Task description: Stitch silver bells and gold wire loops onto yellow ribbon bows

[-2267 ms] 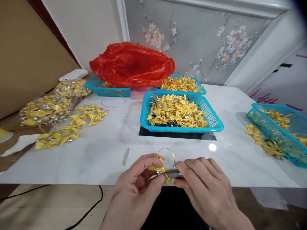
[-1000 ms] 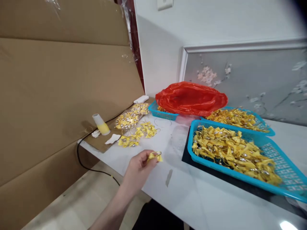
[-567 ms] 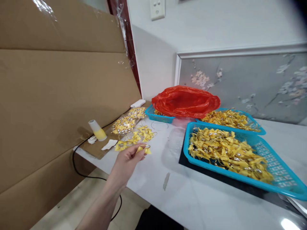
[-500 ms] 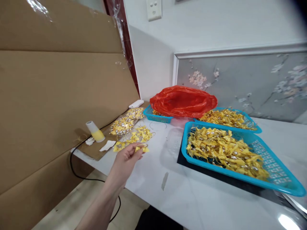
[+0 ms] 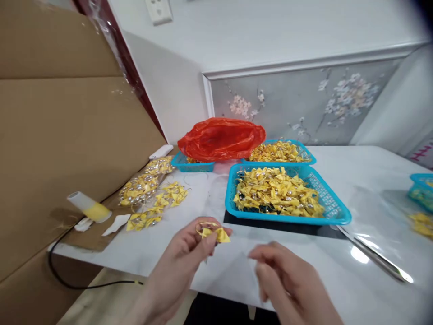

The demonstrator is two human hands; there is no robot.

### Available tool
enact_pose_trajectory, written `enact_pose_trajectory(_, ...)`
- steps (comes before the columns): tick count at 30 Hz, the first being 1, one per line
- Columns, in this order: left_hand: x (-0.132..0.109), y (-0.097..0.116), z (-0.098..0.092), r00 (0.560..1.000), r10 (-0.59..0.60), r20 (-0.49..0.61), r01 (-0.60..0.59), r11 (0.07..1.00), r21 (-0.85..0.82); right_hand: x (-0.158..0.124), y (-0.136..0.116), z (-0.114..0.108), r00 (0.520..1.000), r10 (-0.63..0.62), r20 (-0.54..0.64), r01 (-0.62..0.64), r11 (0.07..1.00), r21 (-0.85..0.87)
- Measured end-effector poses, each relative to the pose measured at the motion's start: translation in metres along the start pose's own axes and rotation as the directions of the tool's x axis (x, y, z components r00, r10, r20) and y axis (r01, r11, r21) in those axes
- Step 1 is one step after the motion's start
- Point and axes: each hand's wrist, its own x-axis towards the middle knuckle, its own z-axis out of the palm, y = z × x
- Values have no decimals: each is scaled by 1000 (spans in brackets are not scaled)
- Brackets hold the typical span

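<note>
My left hand is closed in a pinch on a yellow ribbon bow with a thin gold loop standing up from it, held above the white table's front part. To its right, my right hand hovers apart from the bow, fingers half curled, thumb and forefinger separated, nothing visible between them; it is slightly blurred. Behind both hands, a blue plastic basket holds a heap of similar yellow bows with silvery beads. More loose bows lie left of it on the tabletop.
Bagged bows lie near the cardboard on the left, beside a white-and-yellow cone and a paper scrap. A red plastic bag sits on baskets behind. Metal tweezers or scissors, partly hidden, lie at right.
My left hand has carried the bow away from the loose pile, rightward and nearer me. My right hand has come into view. The camera has turned right.
</note>
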Motion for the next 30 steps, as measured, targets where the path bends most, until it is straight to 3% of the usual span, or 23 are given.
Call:
enact_pose_trajectory(4,-16,-3,23,995,-25,94,32,997,-75,22,-7,21,994,62,86,-73,989,130)
enact_pose_trajectory(9,-14,-2,17,988,0,155,-1,1000,9,24,-9,11,989,80,126,-97,985,139)
enact_pose_trajectory(13,-6,4,12,979,71,193,-113,971,213,26,-14,5,982,102,161,-119,988,99)
enact_pose_trajectory(17,-2,8,18,971,154,183,-207,925,320,25,-15,10,994,21,108,-26,999,38)
enact_pose_trajectory(24,-5,-8,31,981,186,49,-192,922,337,10,-4,30,991,-107,-85,102,993,-60)
enact_pose_trajectory(27,-6,-13,36,973,232,-2,-216,908,358,6,0,42,950,-262,-169,235,958,-164)
enact_pose_trajectory(30,-9,-14,42,968,251,-30,-227,915,335,2,3,53,865,-442,-239,355,874,-333)
